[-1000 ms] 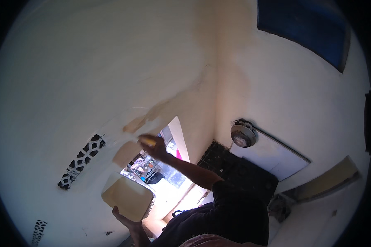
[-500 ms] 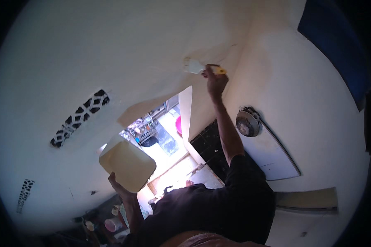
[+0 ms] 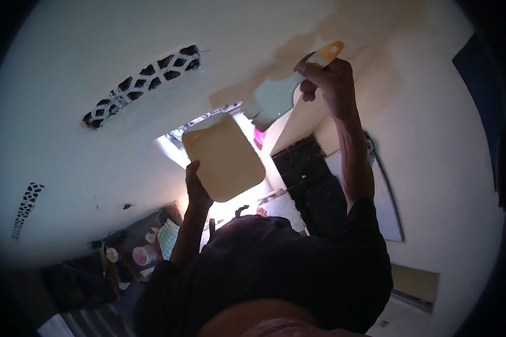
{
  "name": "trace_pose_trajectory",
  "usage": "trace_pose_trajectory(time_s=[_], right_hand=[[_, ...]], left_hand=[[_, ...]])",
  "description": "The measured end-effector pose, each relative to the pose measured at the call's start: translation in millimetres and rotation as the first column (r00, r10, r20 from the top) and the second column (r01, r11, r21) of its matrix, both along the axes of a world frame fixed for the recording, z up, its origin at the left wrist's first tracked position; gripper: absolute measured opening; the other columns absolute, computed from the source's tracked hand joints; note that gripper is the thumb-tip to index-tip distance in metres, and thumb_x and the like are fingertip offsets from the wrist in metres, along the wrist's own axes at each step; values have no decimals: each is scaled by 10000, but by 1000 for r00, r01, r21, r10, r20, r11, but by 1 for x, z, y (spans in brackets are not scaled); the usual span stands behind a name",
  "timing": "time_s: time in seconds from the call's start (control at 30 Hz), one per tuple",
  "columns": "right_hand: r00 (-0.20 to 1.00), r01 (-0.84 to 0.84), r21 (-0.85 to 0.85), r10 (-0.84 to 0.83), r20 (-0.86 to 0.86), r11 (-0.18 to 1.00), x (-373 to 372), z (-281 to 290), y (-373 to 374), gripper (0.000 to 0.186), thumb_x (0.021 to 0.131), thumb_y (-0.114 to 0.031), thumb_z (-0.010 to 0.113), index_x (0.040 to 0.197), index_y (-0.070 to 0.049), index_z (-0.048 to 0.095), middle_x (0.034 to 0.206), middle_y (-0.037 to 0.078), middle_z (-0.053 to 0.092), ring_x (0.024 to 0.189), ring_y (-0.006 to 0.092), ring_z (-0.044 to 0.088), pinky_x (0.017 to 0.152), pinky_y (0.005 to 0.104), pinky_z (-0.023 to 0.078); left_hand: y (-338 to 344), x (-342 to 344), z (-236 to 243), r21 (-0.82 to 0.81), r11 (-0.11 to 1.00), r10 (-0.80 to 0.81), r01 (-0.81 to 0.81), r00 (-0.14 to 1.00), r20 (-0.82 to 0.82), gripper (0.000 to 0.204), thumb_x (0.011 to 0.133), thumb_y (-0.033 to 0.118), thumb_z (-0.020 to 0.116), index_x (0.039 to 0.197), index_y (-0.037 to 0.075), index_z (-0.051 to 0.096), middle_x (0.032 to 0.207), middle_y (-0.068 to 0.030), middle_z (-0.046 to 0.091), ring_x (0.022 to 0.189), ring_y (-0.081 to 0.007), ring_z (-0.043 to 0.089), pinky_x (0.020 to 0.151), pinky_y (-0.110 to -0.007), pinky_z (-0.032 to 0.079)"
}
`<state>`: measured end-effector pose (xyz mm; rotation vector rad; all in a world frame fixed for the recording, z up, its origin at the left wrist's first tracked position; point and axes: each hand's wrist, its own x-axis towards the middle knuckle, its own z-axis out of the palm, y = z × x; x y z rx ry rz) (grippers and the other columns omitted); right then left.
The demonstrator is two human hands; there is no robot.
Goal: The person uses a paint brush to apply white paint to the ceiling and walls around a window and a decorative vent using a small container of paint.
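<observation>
My right hand (image 3: 336,87) is closed around a wide paintbrush (image 3: 274,95), raised in front of the pale wall. The yellow handle points up and to the right, while the bristles, coated with pale paint, slant down to the left. My left hand (image 3: 198,188) grips the near left edge of a cream plastic tub (image 3: 227,160) with rounded corners. The brush tip hangs just above and beyond the tub's upper right side, seemingly apart from it. Only the thumb and part of the left hand show; its other fingers are hidden behind the tub.
A lattice vent (image 3: 152,78) pierces the wall at upper left, and a smaller vent (image 3: 27,210) lies farther left. Below the tub shows a bright opening. Black tiles (image 3: 309,185) and a white panel (image 3: 385,205) are on the right. A pink bucket (image 3: 144,255) stands at lower left.
The brush has come away from the wall, closer to me and toward the tub. The tub has risen and shifted right in view. The whole view has also turned.
</observation>
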<state>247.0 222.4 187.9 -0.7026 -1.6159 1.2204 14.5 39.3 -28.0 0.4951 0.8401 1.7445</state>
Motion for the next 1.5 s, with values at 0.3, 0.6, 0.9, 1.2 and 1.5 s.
trace_pose_trajectory(time_s=[0.3,0.6,0.9,1.2,1.5], right_hand=[[956,-89,21,79,281,996,-45,-23,-15,172,870,-152,698,839,16,683,602,67,643,479,94,602,444,219,466],[966,-130,98,104,238,987,-57,-24,-24,151,879,-138,698,810,-5,679,574,41,614,451,73,564,419,208,437],[926,-133,151,68,372,980,-63,-35,-32,178,841,-142,715,812,32,684,635,60,663,538,79,619,488,238,492],[979,-79,82,61,195,993,-50,-32,-47,169,872,-126,682,817,33,678,593,57,640,510,87,605,473,229,482],[999,15,-51,-13,43,999,-28,-42,-69,133,862,-113,668,818,12,680,576,54,628,488,96,592,478,235,472]], left_hand=[[8,-2,-9,-27,999,-51,44,940,-338,138,927,73,557,1023,-9,614,928,-88,669,835,-144,663,720,-271,539],[6,-2,17,69,973,-230,221,954,190,300,999,206,414,1118,-23,567,999,-114,652,920,-175,654,806,-304,546],[-4,0,16,23,981,-195,194,977,83,417,990,291,336,1123,-23,577,1027,-127,650,915,-196,655,809,-314,541],[-11,-1,7,27,984,-179,178,984,13,383,996,247,343,1109,-24,588,989,-121,656,892,-174,655,780,-304,544],[-22,-9,12,-19,996,-87,86,993,-78,380,989,251,371,1043,-30,622,918,-101,667,830,-151,661,719,-280,543]])
